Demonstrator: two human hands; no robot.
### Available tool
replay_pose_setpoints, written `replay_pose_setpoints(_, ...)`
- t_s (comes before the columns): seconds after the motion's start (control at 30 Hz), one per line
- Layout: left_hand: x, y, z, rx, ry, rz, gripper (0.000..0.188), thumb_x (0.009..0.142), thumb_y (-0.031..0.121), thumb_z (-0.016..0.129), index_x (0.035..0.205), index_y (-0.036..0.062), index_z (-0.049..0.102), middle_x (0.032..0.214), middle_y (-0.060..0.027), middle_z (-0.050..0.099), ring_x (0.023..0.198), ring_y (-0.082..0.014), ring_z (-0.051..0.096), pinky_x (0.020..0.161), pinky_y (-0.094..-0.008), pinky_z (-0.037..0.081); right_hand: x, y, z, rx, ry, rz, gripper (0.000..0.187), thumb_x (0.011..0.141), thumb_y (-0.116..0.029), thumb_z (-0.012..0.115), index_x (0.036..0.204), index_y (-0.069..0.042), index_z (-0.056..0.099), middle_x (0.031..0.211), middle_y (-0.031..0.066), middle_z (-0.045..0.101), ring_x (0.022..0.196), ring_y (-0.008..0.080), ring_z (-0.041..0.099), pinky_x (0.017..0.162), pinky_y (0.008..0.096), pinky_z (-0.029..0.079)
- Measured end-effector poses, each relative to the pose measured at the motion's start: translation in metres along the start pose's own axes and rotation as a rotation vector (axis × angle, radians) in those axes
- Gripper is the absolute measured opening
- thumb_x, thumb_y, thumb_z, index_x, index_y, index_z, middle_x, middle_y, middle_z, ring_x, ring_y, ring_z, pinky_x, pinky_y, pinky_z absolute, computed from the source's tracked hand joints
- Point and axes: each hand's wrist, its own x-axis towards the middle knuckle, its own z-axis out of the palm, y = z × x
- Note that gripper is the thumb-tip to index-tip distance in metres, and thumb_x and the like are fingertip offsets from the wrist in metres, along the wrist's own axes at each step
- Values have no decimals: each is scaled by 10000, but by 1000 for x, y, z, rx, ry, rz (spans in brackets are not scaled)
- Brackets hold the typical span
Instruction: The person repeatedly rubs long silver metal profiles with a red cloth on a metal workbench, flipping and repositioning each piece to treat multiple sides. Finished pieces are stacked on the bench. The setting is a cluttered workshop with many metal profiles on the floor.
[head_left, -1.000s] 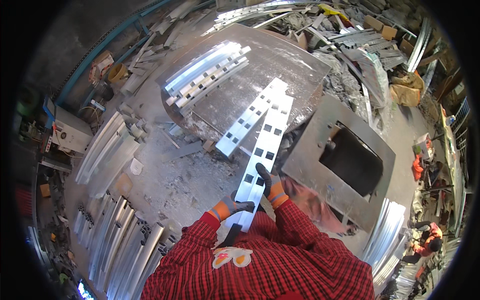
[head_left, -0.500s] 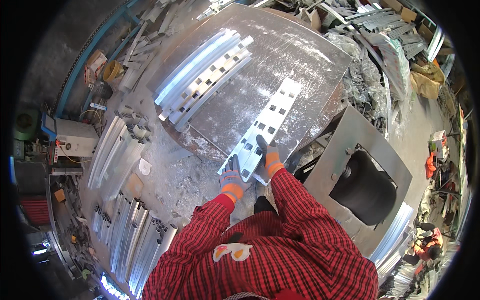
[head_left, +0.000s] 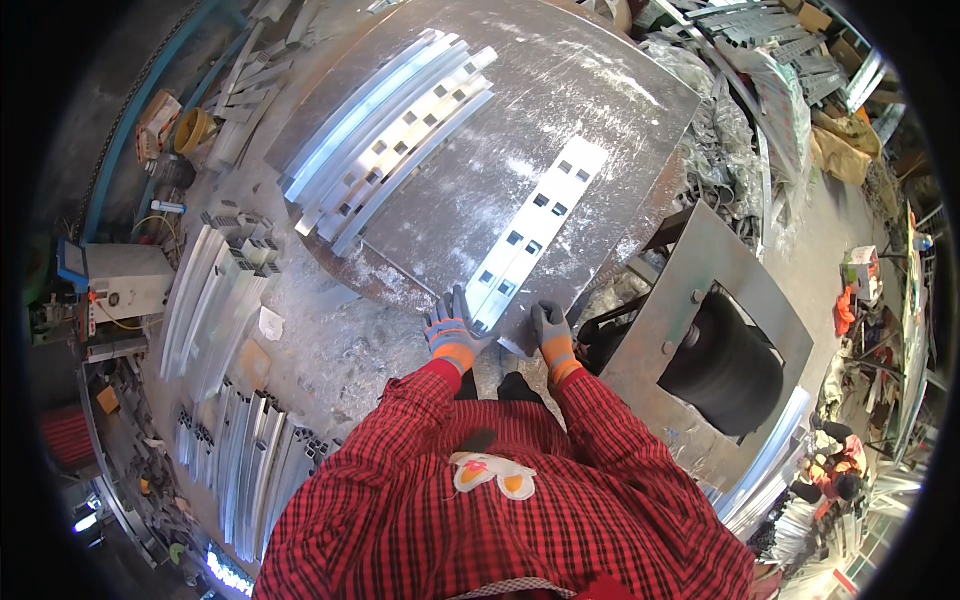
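Observation:
Two white metal strips (head_left: 540, 233) with square holes lie side by side along the right part of a dark metal table (head_left: 440, 215), their near ends at its front edge. My left hand (head_left: 452, 330), in a grey and orange glove, is open beside the near end, its fingers stretched forward and close against the left strip. Off the strips, my right hand (head_left: 551, 335), gloved alike, is at the table's near right corner. Its fingers are slightly bent and the hand looks open, with nothing visible in it.
Several long metal profiles (head_left: 390, 140) lie at the table's left. A metal frame with a large square opening (head_left: 650, 360) stands at my right. Bundles of profiles (head_left: 215, 300) cover the floor at left. Plastic wrapping (head_left: 705, 140) is heaped beyond the right edge. Another person (head_left: 835, 465) is at far right.
The strips have shifted away from me, farther onto the table. My right hand has come off them toward the table's near corner; my left hand has moved slightly left and stays near their end.

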Motion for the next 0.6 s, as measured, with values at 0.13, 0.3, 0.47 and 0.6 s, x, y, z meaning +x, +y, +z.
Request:
replay_pose_setpoints(0.13, 25, -19, -12, -324, -87, -10, 1355, 637, 780, 737, 1607, 100, 78, 1599, -212, 292, 1465, -381, 310, 1153, -534, 301, -7, -35, 0, 343, -228, 391, 384, 958, -424, 657, 1159, -97, 632, 878, 20, 630, 719, 114, 587, 641, 268, 485)
replay_pose_setpoints(0.3, 87, -33, 22, -498, -360, 259, 1408, 592, 903, 643, 1575, 5, 184, 1545, -270, 362, 1442, -435, 321, 1158, -451, 336, 4, -14, 38, 492, -242, 577, 617, 935, -669, 533, 1293, -169, 584, 923, 52, 653, 789, 151, 613, 682, 295, 503)
replay_pose_setpoints(0.47, 109, -52, 60, -551, -551, 237, 1366, 547, 904, 680, 1541, 40, 318, 1513, -333, 355, 1420, -459, 343, 1135, -465, 369, -18, -102, 75, 541, -300, 602, 757, 932, -702, 499, 1305, -46, 566, 1032, 99, 677, 866, 218, 646, 785, 331, 517)
replay_pose_setpoints(0.6, 97, -57, 16, -673, -514, 200, 1254, 550, 904, 682, 1465, 73, 473, 1400, -336, 485, 1327, -465, 465, 1112, -443, 399, -23, -71, 68, 630, -153, 765, 796, 908, -723, 514, 1341, -55, 544, 1177, 98, 665, 1075, 273, 636, 951, 417, 517)
